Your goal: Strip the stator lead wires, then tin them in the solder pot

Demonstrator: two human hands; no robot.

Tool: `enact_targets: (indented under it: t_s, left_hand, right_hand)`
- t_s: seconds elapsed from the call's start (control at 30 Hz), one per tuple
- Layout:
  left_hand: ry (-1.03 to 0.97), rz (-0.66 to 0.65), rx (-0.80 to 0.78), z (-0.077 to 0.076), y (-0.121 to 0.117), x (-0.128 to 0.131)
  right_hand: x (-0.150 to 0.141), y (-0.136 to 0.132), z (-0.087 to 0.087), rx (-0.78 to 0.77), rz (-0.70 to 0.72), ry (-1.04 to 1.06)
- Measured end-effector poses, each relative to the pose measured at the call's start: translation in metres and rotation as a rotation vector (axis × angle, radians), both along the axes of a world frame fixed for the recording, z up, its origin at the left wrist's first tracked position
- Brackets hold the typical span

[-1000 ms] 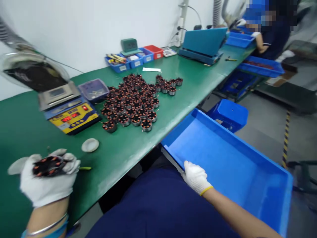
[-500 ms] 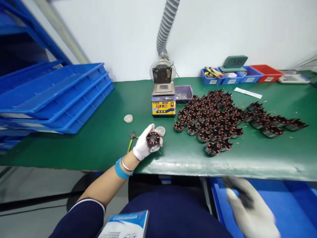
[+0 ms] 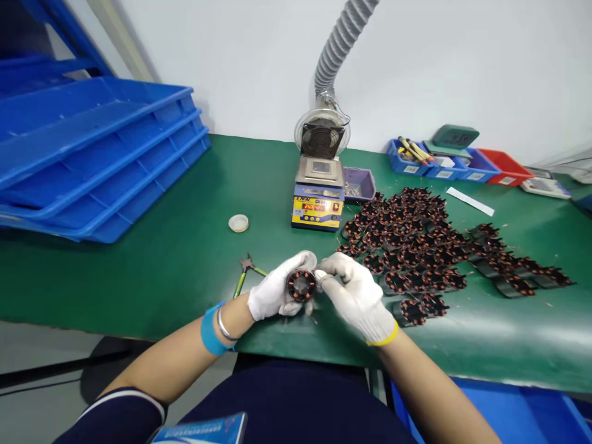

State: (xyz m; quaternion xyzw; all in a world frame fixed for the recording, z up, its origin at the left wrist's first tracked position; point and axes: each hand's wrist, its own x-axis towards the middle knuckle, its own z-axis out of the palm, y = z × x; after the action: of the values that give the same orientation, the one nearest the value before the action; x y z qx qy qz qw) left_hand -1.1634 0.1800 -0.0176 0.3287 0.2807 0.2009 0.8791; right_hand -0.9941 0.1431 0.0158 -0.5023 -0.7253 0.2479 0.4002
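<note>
My left hand [image 3: 276, 290], in a white glove, is closed round a motor stator [image 3: 301, 286], its ring of copper windings facing up. A small translucent round dish [image 3: 311, 258] shows at the same hand's fingertips. My right hand [image 3: 354, 290], gloved too, has thumb and forefinger pinched together at the stator's right edge. Whatever lies in that pinch is too small to make out. Close to my left wrist, a pair of green-handled cutters [image 3: 246, 265] rests with jaws pointing away from me.
Many more stators [image 3: 411, 246] crowd the green table [image 3: 185, 271] on the right. Behind my hands stands a solder pot [image 3: 317, 200], with a purple tray [image 3: 359, 184] beside it. A small white lid [image 3: 238, 223] lies left; stacked blue trays [image 3: 139, 142] stand farther left.
My right hand has come up from over the blue bin below the table's edge, where it held something dark and blurred, to the stator in my left hand. The view has shifted.
</note>
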Motion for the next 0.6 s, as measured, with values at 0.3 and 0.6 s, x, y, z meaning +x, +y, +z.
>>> enact_targets:
  t_s: [0.3,0.6]
  left_hand:
    - [-0.074,0.753,0.127,0.019,0.008,-0.003]
    - [0.098,0.147,0.497,0.025,0.005,0.003]
  right_hand:
    - [0.002,0.006,0.059,0.595,0.156,-0.428]
    - [0.004,0.000,0.054,0.475,0.165,-0.276]
